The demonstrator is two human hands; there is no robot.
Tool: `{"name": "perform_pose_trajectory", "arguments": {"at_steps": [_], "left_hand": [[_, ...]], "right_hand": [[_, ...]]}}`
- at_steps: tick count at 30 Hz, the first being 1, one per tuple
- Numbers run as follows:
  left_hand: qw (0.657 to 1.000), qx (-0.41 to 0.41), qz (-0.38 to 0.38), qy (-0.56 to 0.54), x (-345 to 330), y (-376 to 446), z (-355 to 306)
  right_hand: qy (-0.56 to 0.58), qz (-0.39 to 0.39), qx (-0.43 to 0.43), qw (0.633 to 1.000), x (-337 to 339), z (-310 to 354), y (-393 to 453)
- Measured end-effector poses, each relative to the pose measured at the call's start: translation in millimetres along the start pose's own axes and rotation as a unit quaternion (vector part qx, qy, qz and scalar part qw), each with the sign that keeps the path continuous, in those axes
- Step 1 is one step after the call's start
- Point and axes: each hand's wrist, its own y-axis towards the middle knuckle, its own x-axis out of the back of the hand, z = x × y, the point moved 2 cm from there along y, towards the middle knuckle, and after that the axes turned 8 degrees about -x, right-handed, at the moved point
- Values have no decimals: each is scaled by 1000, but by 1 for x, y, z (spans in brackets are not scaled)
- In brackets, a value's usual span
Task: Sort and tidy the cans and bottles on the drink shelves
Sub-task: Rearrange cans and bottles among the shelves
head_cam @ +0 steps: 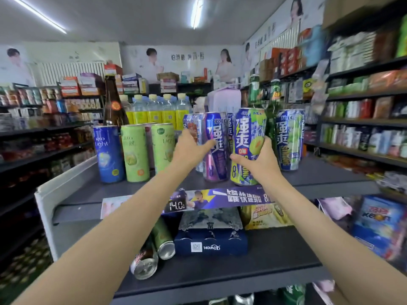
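From the head camera, the person reaches both bare arms over the grey metal top shelf (326, 172) of a shop drinks display. The right hand (259, 159) is wrapped around the lower half of a tall blue-and-lime aluminium can with a green fruit picture (248, 146), holding it upright with its base at or just above the shelf surface; which of the two cannot be told. The left hand (191, 148) lies with relaxed fingers against the side of a tall purple-and-silver aluminium can (214, 146) just beside it, touching rather than gripping. A matching blue-and-lime can (289, 139) stands near, to the right, while a slim blue can (109, 154) and two slim pale-green cans (135, 151) stand to the left. The step in hand looks like grouping the tall cans by flavour. The next move probably calls for setting the held can beside its twin, label forward, while the left hand steadies the purple can against tipping.
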Motion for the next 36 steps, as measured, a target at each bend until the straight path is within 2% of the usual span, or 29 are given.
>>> {"name": "perform_pose_trajectory", "arguments": {"at_steps": [2, 4, 8, 14, 16, 22, 26, 29, 36], "left_hand": [[999, 19, 32, 33, -18, -1, 13], [997, 11, 34, 66, -30, -2, 16], [996, 5, 30, 80, -39, -3, 15], [996, -1, 34, 78, -25, -5, 23], [996, 7, 24, 84, -16, -6, 30], [996, 16, -11, 87, 1, -8, 41], [993, 9, -3, 120, 4, -9, 39], [992, 12, -12, 123, 3, -10, 37], [984, 18, -16, 176, 1, -9, 37]], "right_hand": [[-41, -12, 15, 999, -3, -1, 4], [-85, -23, 31, 996, -6, 1, 6], [-89, -40, 35, 995, -8, -5, 6], [-174, 44, -10, 984, 9, -13, 0], [-222, 47, -9, 974, 13, -11, 1], [-285, -6, 35, 958, -1, 0, -3], [-375, -43, 70, 923, -25, 10, -6], [-425, -60, 64, 901, -41, 14, 1], [-459, -74, 46, 884, -62, 13, 16]]}}
